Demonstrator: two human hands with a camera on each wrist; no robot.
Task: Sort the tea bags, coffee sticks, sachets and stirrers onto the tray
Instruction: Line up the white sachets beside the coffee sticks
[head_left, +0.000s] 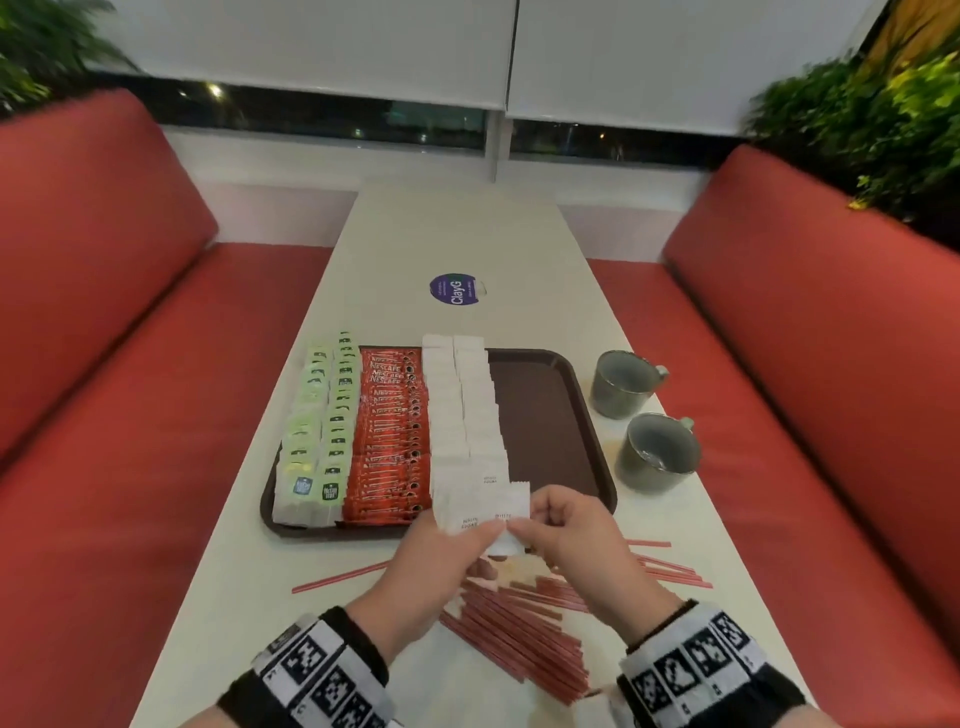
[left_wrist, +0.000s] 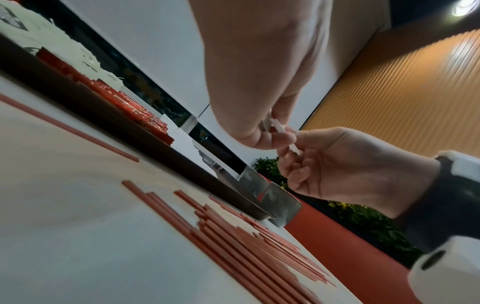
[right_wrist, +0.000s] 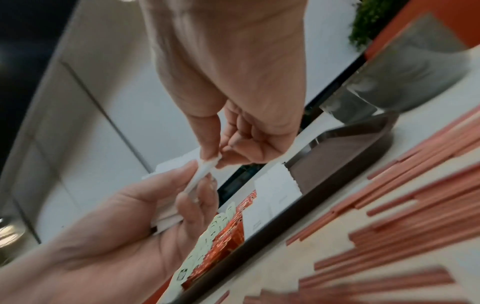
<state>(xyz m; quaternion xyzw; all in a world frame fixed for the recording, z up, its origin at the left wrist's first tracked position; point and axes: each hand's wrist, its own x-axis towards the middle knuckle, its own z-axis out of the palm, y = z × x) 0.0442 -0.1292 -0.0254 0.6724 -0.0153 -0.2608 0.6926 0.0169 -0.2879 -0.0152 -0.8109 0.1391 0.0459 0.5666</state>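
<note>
pinching one sachet (head_left: 511, 514) — both hands, left hand (head_left: 441, 566), right hand (head_left: 576, 540).

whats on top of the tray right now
On the tray, left to right: rows of green tea bags, red Nescafe coffee sticks and white sugar sachets. Its right part is bare. The rows hide the tray floor beneath them; the hands cover its near rim.

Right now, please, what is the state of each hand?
Left hand: fingers curled, holding a small stack of white paper sugar sachets.
Right hand: pinching one white paper sachet at that stack.
</note>
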